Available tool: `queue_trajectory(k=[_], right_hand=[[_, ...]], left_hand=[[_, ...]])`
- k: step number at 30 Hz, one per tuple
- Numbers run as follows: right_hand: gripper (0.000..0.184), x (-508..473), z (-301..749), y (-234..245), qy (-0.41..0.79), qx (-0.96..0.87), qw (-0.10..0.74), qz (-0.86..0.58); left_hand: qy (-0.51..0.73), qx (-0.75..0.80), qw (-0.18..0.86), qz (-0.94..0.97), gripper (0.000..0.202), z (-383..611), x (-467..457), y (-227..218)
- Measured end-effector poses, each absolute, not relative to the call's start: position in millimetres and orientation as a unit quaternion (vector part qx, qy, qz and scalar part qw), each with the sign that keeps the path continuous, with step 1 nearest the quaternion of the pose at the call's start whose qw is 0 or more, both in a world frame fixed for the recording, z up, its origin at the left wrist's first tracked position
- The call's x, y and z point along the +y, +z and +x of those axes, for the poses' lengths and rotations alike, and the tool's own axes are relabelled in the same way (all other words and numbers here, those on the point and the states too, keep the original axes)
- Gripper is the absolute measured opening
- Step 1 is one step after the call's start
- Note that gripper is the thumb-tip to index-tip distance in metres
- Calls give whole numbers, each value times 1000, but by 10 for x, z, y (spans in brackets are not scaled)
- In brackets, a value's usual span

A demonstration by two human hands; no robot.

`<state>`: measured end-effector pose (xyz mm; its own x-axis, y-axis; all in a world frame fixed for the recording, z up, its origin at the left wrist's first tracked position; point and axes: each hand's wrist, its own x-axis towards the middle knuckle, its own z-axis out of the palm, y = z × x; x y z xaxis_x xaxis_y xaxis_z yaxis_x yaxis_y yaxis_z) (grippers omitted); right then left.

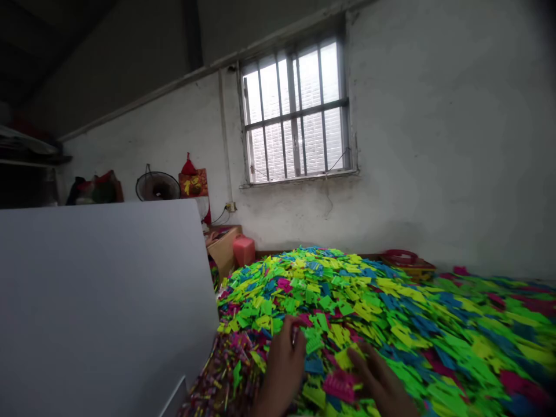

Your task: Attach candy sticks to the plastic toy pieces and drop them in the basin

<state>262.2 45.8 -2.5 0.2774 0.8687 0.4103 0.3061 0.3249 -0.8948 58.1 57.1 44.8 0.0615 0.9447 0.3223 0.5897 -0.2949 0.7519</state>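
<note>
My left hand (284,365) is closed, thumb and fingers pinched on a small dark red piece (295,334) whose kind I cannot make out. It is above the near edge of a large heap of flat plastic pieces (321,289) in neon green, yellow, blue and pink. To its right, my right hand (380,379) reaches in with fingers stretched out and somewhat blurred. Its fingertips are at a yellow plastic piece (345,359), close to a pink toothed piece (341,385). Small dark red and purple wrapped items (230,370) lie in a pile at lower left.
A large pale panel (99,307) stands on the left. Behind the heap are a cardboard box (223,255), a pink container (244,251) and a red-rimmed item (399,256). A fan (157,186) and a barred window (297,116) are at the wall.
</note>
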Motion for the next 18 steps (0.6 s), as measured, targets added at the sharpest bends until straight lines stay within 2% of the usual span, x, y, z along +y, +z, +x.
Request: queue_trajectory(k=[3, 7, 12, 18], right_hand=[[35, 583, 2687, 112, 194, -528, 596, -573], [32, 700, 2716, 193, 170, -508, 611, -583], [47, 467, 2567, 319, 300, -521, 602, -526], [42, 149, 2497, 549, 344, -562, 577, -483]], left_hand=[[468, 470, 237, 710, 30, 777, 361, 432], [467, 451, 231, 725, 23, 866, 313, 284], [502, 428, 230, 716, 34, 890, 356, 242], [554, 372, 278, 691, 31, 941, 314, 293]])
